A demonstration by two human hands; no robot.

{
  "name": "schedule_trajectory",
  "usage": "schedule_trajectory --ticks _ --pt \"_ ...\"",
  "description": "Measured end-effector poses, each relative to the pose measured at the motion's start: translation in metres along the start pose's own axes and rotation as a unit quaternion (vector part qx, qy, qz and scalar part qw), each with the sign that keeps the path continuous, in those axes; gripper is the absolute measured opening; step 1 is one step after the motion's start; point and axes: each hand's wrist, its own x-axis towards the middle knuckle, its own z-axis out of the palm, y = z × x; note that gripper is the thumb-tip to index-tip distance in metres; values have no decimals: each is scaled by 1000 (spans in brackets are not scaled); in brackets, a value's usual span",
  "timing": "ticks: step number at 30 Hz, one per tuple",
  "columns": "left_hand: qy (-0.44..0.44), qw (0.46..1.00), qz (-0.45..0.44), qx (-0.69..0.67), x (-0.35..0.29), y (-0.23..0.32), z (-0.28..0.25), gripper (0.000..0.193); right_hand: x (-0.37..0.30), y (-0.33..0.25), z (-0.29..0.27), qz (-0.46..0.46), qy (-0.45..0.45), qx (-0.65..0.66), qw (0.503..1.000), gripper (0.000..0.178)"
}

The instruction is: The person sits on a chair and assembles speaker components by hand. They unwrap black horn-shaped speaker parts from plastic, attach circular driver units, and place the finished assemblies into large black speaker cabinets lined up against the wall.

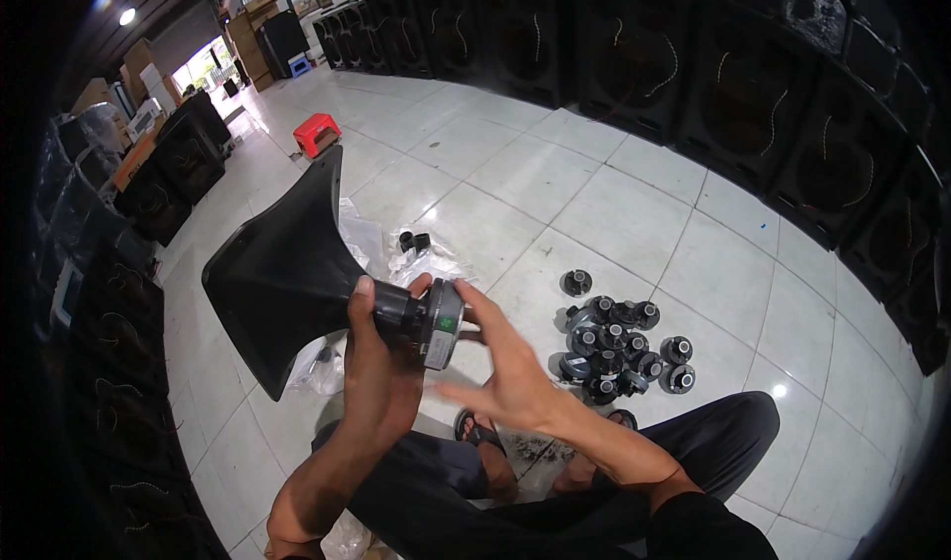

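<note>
In my left hand (376, 362) is a black speaker horn (287, 273), gripped around its narrow neck, with the wide flared mouth pointing up and left. A round grey compression driver (441, 327) with a green sticker sits at the neck's end. My right hand (515, 367) is around the driver's right side, fingertips on its rim and back, the thumb slightly blurred below it. Right of my hands, a cluster of similar drivers (609, 347) lies on the floor, with a single driver (577, 282) just behind them.
Black speaker cabinets (634, 60) with dangling wires line the back and right, and more cabinets (124, 382) stand at left. A red stool (317, 134) is beyond the horn. Clear plastic bags (436, 263) and small black parts (414, 241) lie on the tiled floor (525, 194).
</note>
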Motion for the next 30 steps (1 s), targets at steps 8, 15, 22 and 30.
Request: schedule_trajectory --ticks 8,15,22,30 --pt "-24 962 170 210 -3 1 12 48 -3 4 -4 405 -1 472 783 70" --pt "8 940 239 244 -9 8 19 48 -28 22 10 330 -80 393 855 71" --pt "2 957 207 204 -6 7 14 52 -20 12 20 242 -59 563 788 56" --pt "89 972 121 183 3 15 5 50 -26 -2 37 186 90 216 954 68"
